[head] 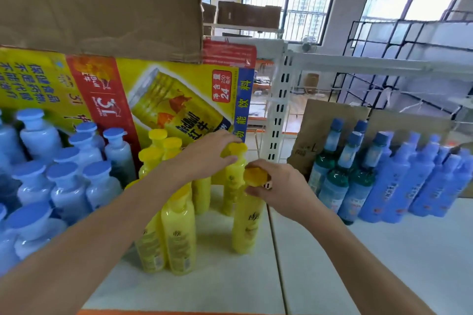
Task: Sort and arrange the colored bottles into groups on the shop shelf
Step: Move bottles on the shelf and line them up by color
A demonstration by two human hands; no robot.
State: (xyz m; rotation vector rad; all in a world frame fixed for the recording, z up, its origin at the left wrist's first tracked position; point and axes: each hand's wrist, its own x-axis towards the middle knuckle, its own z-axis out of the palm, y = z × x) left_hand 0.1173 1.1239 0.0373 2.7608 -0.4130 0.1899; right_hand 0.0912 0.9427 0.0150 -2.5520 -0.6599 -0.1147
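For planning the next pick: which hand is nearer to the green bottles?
Right. The right hand, gripping the front yellow bottle by its cap, is just left of the green bottles; the left hand is farther left, gripping the rear yellow bottle.

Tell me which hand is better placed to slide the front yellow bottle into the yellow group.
Right. The right hand grips the front yellow bottle by its cap; the left hand is occupied holding the rear yellow bottle.
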